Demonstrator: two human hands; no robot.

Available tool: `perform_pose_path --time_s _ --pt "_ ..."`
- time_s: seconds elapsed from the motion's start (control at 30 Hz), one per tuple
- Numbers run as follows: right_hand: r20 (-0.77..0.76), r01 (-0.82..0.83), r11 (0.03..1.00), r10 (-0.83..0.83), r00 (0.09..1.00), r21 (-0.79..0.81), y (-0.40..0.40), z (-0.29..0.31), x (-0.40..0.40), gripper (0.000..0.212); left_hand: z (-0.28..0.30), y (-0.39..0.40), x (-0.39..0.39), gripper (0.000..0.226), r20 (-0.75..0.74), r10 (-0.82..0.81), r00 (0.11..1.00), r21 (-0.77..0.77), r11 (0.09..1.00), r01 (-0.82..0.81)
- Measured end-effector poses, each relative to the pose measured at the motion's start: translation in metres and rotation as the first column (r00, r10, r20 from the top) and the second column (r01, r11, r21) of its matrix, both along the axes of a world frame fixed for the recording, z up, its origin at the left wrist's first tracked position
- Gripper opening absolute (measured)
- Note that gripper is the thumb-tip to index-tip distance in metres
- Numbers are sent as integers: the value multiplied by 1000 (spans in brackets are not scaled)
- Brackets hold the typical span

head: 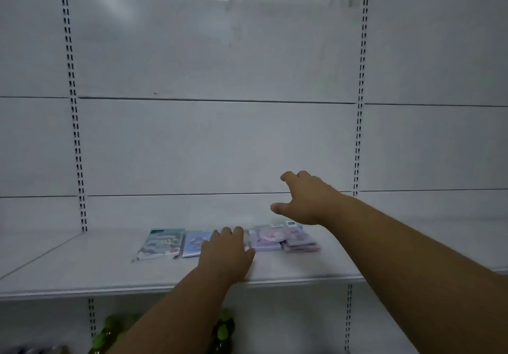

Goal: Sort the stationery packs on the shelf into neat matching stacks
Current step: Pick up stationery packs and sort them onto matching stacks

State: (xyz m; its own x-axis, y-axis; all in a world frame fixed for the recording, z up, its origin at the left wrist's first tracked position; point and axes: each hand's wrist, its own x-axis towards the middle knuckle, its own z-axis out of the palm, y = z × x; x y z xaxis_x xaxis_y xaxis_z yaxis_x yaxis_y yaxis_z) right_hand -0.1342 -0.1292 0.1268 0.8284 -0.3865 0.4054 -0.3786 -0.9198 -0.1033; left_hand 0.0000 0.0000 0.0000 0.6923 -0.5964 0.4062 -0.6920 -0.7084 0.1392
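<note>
I see the packs (228,241) in a row near the shelf's (82,268) back edge, blurred. My left hand (226,253) lies flat on the middle ones, hiding them. My right hand (302,199) hovers above the right-end stack, fingers spread, holding nothing.

Packs (228,241) in a row on shelf (82,271)

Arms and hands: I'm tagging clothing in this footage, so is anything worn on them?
Nothing shows. Both forearms are bare right to the frame edge, with no sleeve or cuff. The left hand and right hand wear no glove, and no ring, watch or wristband shows, though the picture is soft.
</note>
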Motion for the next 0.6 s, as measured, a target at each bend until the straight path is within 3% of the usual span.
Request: perform_pose_path --time_s 0.2,0.3,0.47,0.6 --pt "-74 -79 994 85 994 74 -49 -13 63 77 -3 -39 48 62 -104 239 965 86 969 -231" --pt "-78 -122 989 129 989 87 -64 -25 83 77 -3 -50 62 69 -79 346 935 154 931 -331" --pt "-91 -146 983 156 984 108 -77 -39 100 75 0 -58 75 65 -60 394 917 153 912 -382" --pt "-107 -132 983 146 983 129 -86 -46 109 74 5 -57 83 81 -70 416 906 66 909 -412"
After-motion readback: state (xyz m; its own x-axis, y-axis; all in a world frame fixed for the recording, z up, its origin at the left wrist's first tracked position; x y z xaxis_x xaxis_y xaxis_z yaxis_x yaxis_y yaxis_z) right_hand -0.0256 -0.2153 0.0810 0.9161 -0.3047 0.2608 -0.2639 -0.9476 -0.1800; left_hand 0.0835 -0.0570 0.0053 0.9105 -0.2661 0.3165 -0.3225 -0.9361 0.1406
